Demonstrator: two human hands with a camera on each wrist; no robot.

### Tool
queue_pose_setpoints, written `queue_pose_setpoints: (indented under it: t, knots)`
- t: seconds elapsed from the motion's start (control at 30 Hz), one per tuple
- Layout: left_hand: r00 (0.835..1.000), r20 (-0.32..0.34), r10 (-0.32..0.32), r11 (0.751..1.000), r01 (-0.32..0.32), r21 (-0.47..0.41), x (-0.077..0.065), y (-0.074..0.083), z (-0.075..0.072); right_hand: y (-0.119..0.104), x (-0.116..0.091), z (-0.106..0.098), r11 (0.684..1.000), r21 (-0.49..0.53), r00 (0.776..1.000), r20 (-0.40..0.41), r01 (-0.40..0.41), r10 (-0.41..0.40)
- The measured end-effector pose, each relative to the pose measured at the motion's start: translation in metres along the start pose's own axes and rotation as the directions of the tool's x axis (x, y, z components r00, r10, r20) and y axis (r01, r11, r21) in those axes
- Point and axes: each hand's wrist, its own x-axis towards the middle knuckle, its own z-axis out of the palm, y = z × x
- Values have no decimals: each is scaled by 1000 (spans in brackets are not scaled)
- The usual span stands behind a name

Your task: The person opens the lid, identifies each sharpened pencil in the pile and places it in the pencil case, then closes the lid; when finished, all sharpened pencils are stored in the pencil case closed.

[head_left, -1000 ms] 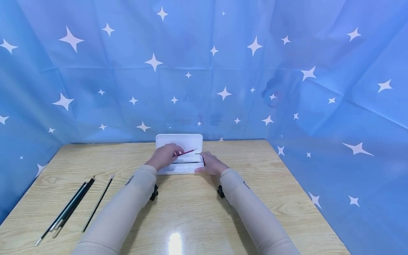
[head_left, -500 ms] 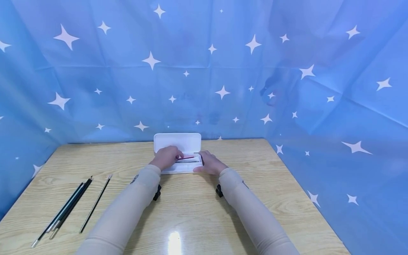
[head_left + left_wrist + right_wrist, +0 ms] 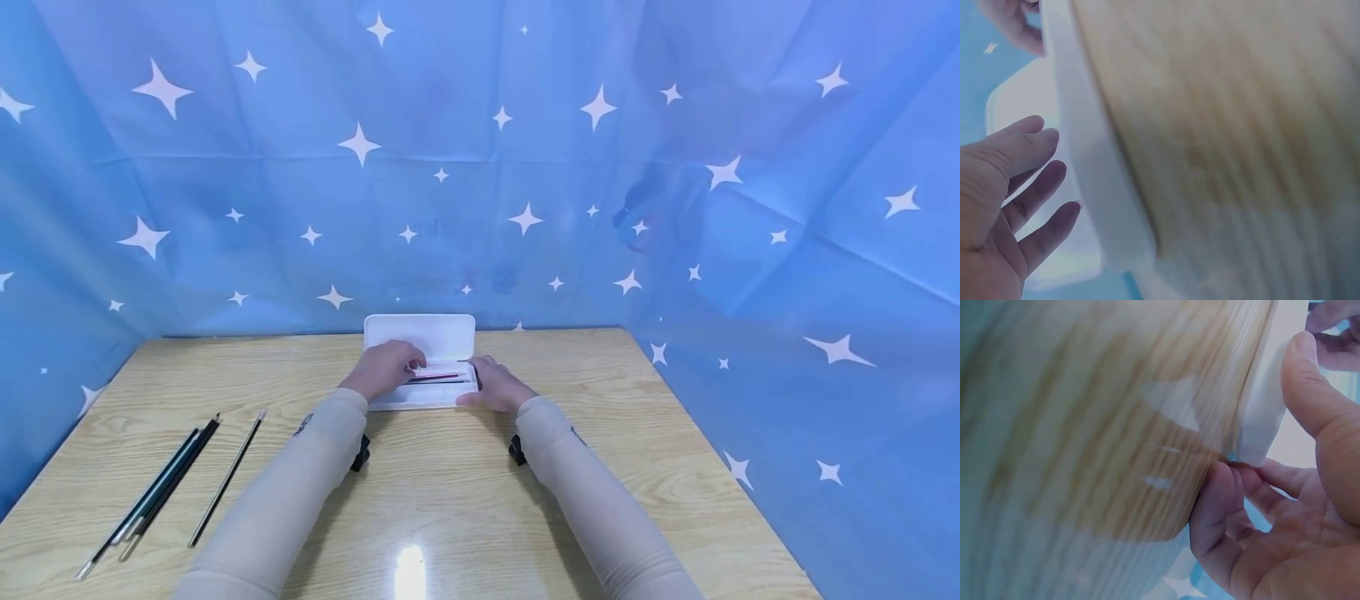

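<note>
A white pencil case [image 3: 420, 333] stands at the back of the table, its lid raised behind the base. A red pencil [image 3: 442, 377] and a dark pencil [image 3: 446, 382] lie inside the base. Over the left part of the case is my left hand [image 3: 381, 368]; in the left wrist view its fingers [image 3: 1041, 190] are spread and loosely bent, with nothing seen between them. My right hand [image 3: 495, 385] holds the right end of the case. In the right wrist view its thumb [image 3: 1304, 369] lies along the front wall while the fingers bend round the end.
Several dark pencils [image 3: 165, 487] lie in a bunch on the left of the wooden table [image 3: 465, 500]. One more pencil [image 3: 227, 479] lies apart, just left of my left sleeve [image 3: 277, 500]. A blue starry curtain [image 3: 480, 167] hangs behind the table.
My left hand lowered the red pencil into the case, let it go and drew back slightly left. The right hand has stayed at the case's end.
</note>
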Motion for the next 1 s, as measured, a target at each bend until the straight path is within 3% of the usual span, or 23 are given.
queue_pose_setpoints:
  t: [0.2, 0.37, 1.0]
  knots:
    - [999, -42, 28, 999, -29, -18, -19, -22, -20, 1, -2, 1, 999, 38, 1000, -6, -4, 4]
    - [997, -76, 6, 998, -11, -60, -42, -49, -35, 2, -2, 1, 998, 59, 1000, -9, 8, -7]
    - [985, -99, -142, 974, 121, -193, -152, -129, -95, 0, -4, 1, 998, 62, 1000, 4, 12, -12]
